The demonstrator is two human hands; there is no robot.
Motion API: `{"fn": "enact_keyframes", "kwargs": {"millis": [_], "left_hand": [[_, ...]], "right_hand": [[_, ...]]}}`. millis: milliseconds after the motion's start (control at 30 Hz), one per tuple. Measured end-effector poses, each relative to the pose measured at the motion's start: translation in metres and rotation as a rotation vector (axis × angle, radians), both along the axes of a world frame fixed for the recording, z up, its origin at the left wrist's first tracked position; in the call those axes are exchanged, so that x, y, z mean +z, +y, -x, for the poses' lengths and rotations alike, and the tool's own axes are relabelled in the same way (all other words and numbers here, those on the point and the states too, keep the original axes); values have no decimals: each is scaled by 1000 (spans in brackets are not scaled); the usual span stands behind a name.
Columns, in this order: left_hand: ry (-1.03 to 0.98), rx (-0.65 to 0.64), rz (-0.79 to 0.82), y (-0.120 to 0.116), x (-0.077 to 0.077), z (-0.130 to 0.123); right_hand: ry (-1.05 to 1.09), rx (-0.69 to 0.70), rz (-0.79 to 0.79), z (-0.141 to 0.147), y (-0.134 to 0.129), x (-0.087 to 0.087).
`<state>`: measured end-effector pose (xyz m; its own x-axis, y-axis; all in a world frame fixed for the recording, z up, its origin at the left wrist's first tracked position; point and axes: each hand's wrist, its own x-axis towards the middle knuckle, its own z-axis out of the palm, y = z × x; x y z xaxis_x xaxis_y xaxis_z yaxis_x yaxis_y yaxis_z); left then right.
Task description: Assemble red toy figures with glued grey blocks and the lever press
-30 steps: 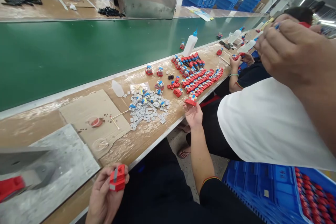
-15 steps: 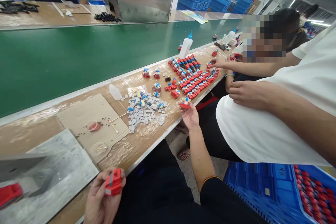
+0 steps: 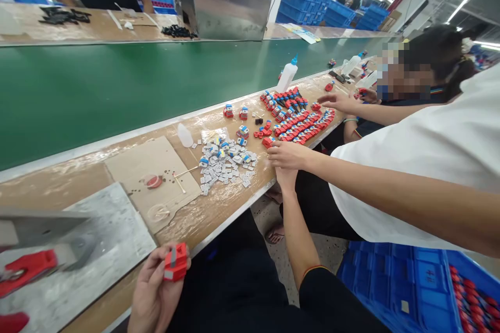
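Note:
My left hand (image 3: 154, 286), at the lower left by the bench edge, is closed around a red plastic toy piece (image 3: 175, 263) with a grey stripe. Further out, my right hand (image 3: 287, 179) is raised beyond the bench's front edge. A co-worker's hand (image 3: 288, 155) lies across its fingers, so whatever they hold is hidden. Left of that meeting point spreads a pile of small grey plastic parts (image 3: 224, 166), with several blue-topped pieces among them. Rows of red, white and blue toy pieces (image 3: 300, 125) stand just beyond the two hands.
A grey metal press fixture (image 3: 113, 239) with red clamp handles occupies the near left. Cardboard (image 3: 144, 161) bears a stained cap and cotton swabs. A white bottle (image 3: 287, 75) stands near the green conveyor belt (image 3: 117, 93). Blue crates (image 3: 394, 281) sit on the floor at right.
The co-worker's near hand has come down from the torso onto my right hand, covering the red, white and blue piece. My left hand still holds its red piece. The camera view has shifted slightly.

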<state>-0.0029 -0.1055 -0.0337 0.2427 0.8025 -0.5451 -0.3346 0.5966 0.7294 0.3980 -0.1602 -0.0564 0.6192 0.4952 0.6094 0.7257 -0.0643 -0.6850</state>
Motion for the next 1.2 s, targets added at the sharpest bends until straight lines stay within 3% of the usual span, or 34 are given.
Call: {"fn": "enact_keyframes", "kwargs": {"millis": [100, 167, 267, 367, 433, 600, 900, 1200], "left_hand": [[32, 17, -167, -2, 2, -5], [64, -19, -363, -4, 11, -10], [135, -129, -681, -6, 31, -19], [133, -240, -959, -3, 46, -24], [134, -252, -1123, -1, 51, -23], [129, -273, -1293, -1, 56, -7], [91, -382, -1291, -2, 62, 6], [63, -367, -1307, -4, 67, 5]], "right_hand": [[16, -139, -176, 50, -10, -8], [52, -88, -204, 100, -20, -12], [116, 244, -117, 168, -39, -3], [89, 720, -76, 201, -41, 24], [43, 910, -88, 205, -31, 42], [115, 1052, -117, 205, -10, 62], [190, 1076, -128, 206, -16, 57], [184, 1001, -115, 213, -25, 67]]}}
